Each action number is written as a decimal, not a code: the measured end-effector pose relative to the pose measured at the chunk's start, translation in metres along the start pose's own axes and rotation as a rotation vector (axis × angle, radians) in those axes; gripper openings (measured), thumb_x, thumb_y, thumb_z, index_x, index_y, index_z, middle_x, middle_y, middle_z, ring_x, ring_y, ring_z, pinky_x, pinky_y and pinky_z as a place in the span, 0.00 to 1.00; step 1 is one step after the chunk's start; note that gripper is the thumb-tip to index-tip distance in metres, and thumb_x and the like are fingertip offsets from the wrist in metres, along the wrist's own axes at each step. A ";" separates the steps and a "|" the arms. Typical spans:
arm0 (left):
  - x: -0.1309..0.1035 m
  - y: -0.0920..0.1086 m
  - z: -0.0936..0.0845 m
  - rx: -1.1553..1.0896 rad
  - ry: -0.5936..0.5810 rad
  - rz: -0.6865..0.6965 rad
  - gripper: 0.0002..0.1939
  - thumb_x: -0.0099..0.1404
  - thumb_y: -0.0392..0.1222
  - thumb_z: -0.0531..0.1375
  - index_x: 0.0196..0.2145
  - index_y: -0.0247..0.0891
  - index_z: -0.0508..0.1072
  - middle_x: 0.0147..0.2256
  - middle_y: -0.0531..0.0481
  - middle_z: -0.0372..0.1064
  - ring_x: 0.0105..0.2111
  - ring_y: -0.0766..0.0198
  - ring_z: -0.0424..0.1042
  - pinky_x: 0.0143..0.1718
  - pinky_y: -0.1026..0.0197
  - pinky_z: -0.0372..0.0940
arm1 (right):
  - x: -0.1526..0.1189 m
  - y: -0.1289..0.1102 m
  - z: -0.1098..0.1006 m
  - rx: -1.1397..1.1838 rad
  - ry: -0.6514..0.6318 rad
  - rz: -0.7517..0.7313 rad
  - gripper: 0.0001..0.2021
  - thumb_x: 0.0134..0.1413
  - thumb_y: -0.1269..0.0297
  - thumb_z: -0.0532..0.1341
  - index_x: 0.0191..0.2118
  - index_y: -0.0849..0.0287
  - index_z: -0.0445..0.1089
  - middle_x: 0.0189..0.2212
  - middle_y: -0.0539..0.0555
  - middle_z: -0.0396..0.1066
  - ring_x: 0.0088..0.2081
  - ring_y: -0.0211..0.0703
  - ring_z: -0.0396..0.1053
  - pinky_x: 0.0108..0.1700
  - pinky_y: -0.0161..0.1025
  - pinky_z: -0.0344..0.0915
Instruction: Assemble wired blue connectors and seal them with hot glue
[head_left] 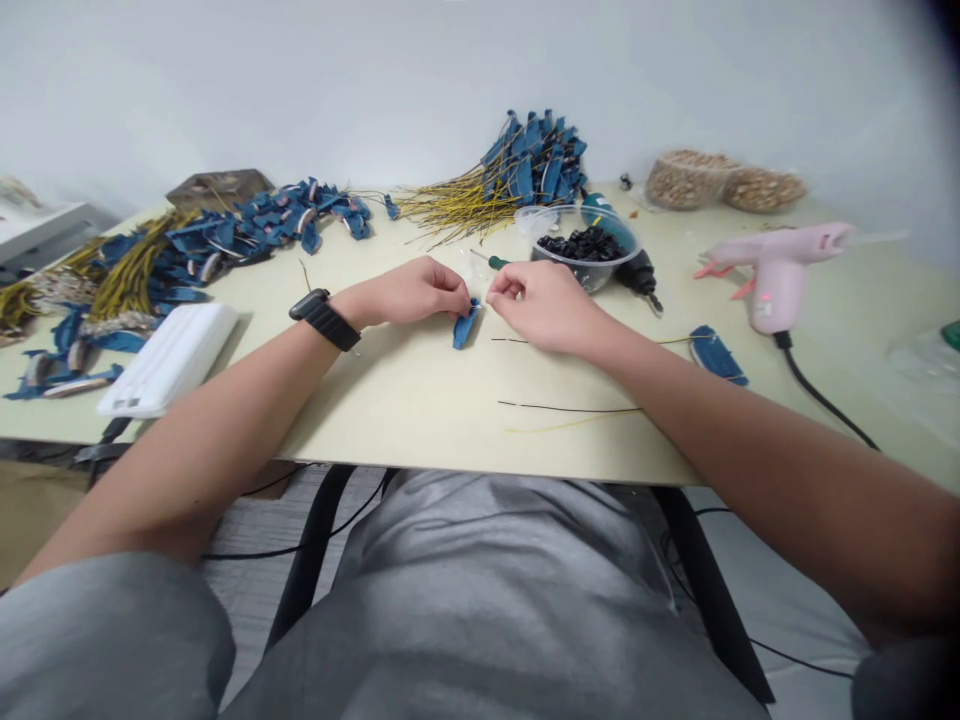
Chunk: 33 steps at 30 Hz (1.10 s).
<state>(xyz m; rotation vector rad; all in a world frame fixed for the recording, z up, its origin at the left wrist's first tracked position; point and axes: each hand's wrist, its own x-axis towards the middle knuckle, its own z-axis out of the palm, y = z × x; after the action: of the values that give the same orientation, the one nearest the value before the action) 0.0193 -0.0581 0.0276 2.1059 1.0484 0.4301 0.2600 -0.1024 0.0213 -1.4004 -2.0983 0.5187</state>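
Between the thumb and fingers of my left hand (412, 292) is a small blue piece (465, 328), its lower end hanging down just over the table. My right hand (547, 305) is closed in a pinch close beside the piece's upper end. What its fingertips hold is too small to make out. Under and right of that hand lie thin black and yellow wires (570, 408). A similar blue piece (718, 355) with a wire rests beyond my right forearm. A green-handled screwdriver (496, 262) lies just behind my hands.
A clear bowl (636, 240) of black parts stands behind my right hand, with a dark tool (641, 275) beside it. The pink glue gun (780, 265) is at right. Wired blue pieces (532, 160) are heaped at the back, more (262, 225) at left near a white power bank (171, 358).
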 end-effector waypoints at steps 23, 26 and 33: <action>-0.005 0.019 0.000 0.085 -0.013 -0.072 0.11 0.72 0.43 0.67 0.34 0.36 0.86 0.30 0.51 0.78 0.31 0.65 0.68 0.39 0.60 0.59 | 0.006 -0.005 0.008 0.060 -0.066 0.062 0.08 0.70 0.73 0.70 0.36 0.60 0.81 0.36 0.57 0.82 0.35 0.44 0.69 0.45 0.45 0.64; -0.004 0.019 0.001 0.078 -0.009 -0.080 0.10 0.71 0.43 0.68 0.33 0.36 0.85 0.29 0.51 0.77 0.31 0.65 0.67 0.38 0.59 0.58 | 0.006 -0.006 0.007 0.088 -0.069 0.093 0.08 0.69 0.73 0.70 0.35 0.60 0.81 0.36 0.57 0.81 0.35 0.45 0.69 0.44 0.46 0.64; -0.005 0.022 0.003 0.084 0.006 -0.112 0.10 0.71 0.42 0.67 0.33 0.37 0.85 0.29 0.51 0.76 0.31 0.65 0.64 0.38 0.58 0.56 | 0.007 -0.004 0.007 0.133 -0.075 0.102 0.08 0.68 0.73 0.70 0.35 0.59 0.81 0.37 0.58 0.82 0.34 0.45 0.68 0.44 0.47 0.64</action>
<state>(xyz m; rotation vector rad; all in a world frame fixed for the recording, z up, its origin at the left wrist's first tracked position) 0.0301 -0.0723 0.0421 2.1075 1.1998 0.3434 0.2507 -0.0980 0.0197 -1.4360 -2.0175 0.7487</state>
